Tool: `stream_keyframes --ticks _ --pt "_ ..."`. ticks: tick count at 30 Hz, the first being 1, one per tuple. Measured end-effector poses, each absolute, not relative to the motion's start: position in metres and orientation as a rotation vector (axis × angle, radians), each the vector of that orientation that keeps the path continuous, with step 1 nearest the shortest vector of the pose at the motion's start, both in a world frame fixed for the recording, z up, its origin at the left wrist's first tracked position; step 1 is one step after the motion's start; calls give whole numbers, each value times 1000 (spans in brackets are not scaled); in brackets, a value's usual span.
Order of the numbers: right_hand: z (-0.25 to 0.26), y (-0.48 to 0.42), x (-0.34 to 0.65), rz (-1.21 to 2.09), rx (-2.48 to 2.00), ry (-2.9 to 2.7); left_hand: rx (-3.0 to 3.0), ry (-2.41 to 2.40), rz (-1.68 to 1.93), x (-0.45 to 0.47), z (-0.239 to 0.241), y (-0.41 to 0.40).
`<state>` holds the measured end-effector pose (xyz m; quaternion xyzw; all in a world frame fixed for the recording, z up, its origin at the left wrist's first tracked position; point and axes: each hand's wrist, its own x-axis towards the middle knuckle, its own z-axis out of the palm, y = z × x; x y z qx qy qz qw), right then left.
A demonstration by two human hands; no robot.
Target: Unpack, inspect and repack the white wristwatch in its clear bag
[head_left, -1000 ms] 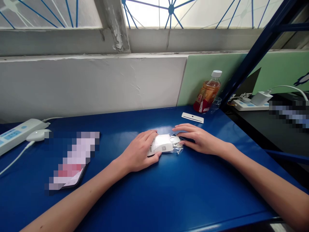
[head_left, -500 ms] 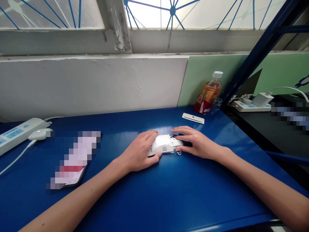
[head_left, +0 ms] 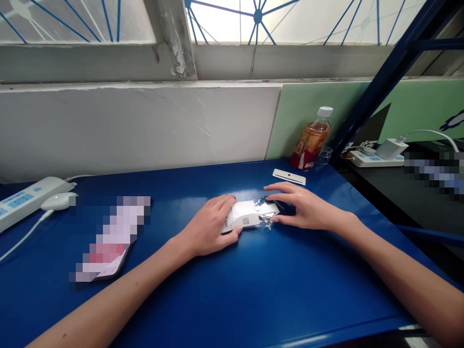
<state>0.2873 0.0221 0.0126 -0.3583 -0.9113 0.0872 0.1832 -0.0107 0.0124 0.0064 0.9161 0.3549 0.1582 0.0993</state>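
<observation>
A small white packet (head_left: 243,214) with a printed code label lies on the blue table (head_left: 253,290), with crinkled clear plastic wrap (head_left: 267,210) sticking out at its right end. My left hand (head_left: 208,227) is wrapped round the packet's left end, thumb under it near the front. My right hand (head_left: 303,208) lies at the right end, fingers curved and touching the plastic wrap, thumb by its lower edge.
A phone (head_left: 110,239) lies at the left, with a white power strip (head_left: 25,200) and cable beyond it. A flat white strip (head_left: 289,177) and a tea bottle (head_left: 311,140) stand at the back right. A dark side shelf holds another power strip with a charger (head_left: 382,152).
My right hand has slid a little to the right along the packet's end, and more of the clear plastic wrap shows. My left hand has kept its hold.
</observation>
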Motion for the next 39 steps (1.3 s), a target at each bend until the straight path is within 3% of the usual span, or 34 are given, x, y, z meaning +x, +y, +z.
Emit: stream_keyframes --ticks 9,23,29,33,39 --pt "-3 11 265 425 -1034 -2444 2693 1031 506 -13 1 14" --pt "24 21 288 406 -1114 -2487 2692 1087 472 -12 3 13" --pt "30 20 294 420 -1141 -2167 2663 1089 471 -12 2 14" --pt "26 20 290 612 -1197 -1769 2670 1076 494 -13 2 14" --pt "11 26 273 1260 -958 -1327 2681 1071 493 -12 3 14"
